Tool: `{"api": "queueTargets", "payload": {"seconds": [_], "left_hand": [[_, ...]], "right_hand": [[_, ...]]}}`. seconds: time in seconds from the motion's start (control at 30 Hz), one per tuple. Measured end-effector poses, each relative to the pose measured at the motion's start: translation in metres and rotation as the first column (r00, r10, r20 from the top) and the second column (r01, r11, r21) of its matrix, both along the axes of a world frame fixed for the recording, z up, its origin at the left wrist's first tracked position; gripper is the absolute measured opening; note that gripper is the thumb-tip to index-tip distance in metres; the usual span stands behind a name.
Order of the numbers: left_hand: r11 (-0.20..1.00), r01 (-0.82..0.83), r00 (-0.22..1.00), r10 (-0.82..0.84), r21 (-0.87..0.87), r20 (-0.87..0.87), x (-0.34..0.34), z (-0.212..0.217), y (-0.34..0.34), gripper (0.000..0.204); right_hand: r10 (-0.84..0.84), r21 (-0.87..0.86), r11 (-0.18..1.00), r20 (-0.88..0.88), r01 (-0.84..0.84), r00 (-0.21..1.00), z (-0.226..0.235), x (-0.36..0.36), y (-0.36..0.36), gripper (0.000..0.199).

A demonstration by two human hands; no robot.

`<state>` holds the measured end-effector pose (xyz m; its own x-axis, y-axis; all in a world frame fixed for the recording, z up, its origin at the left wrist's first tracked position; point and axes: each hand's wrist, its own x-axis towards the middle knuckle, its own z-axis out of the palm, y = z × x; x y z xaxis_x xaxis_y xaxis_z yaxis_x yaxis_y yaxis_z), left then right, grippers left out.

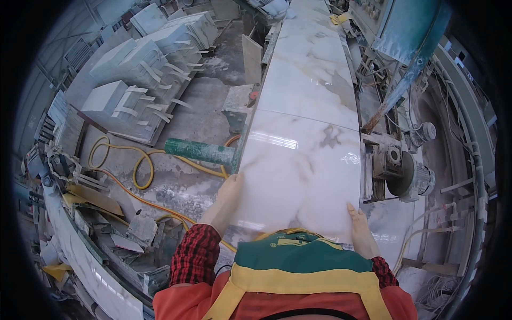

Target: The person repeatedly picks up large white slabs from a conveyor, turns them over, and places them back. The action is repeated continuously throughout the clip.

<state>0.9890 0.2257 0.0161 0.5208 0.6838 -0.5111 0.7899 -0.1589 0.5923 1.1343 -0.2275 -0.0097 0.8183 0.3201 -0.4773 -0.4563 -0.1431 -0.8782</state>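
Note:
A glossy white slab with grey-brown veining lies flat in front of my body. My left hand grips its left edge, thumb side up and the other fingers partly hidden. At the near right edge, my right hand holds the slab with its fingertips showing on the side. A second veined slab lies just beyond it in the same line, with a thin seam between the two. The near edge of the closer slab is partly covered by my green and yellow apron.
Right of the slab sits an electric motor with a gearbox. A green roller sticks out on the left, near a yellow hose. Strapped slab stacks stand at far left; broken offcuts lie nearer. A rusty blue post leans at right.

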Motion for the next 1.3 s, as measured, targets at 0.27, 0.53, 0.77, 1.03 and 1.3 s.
{"api": "queueTargets", "payload": {"seconds": [0.27,0.53,0.77,1.03,1.3], "left_hand": [[1.000,-0.021,1.000,0.021,-0.014,-0.020,0.016,0.007,-0.007,0.065],[0.999,-0.046,0.998,0.047,-0.026,0.038,0.016,-0.016,0.001,0.065],[0.577,0.339,0.759,-0.634,0.743,0.146,0.057,0.006,0.000,0.071],[0.425,0.582,0.637,-0.768,0.693,-0.064,0.116,-0.007,-0.003,0.069],[0.419,0.570,0.621,-0.783,0.707,-0.036,0.134,0.007,-0.002,0.069]], "right_hand": [[0.066,-0.128,0.991,0.311,-0.027,0.948,0.024,-0.013,0.000,0.063],[-0.188,-0.008,0.981,0.232,0.195,0.954,0.039,-0.010,0.027,0.061],[0.621,-0.786,0.565,0.606,0.252,0.497,0.015,0.047,0.032,0.079],[0.729,-0.839,0.508,0.539,0.195,0.421,-0.013,0.135,0.154,0.085],[0.706,-0.805,0.518,0.593,0.288,0.388,-0.020,0.209,0.204,0.090]]}}
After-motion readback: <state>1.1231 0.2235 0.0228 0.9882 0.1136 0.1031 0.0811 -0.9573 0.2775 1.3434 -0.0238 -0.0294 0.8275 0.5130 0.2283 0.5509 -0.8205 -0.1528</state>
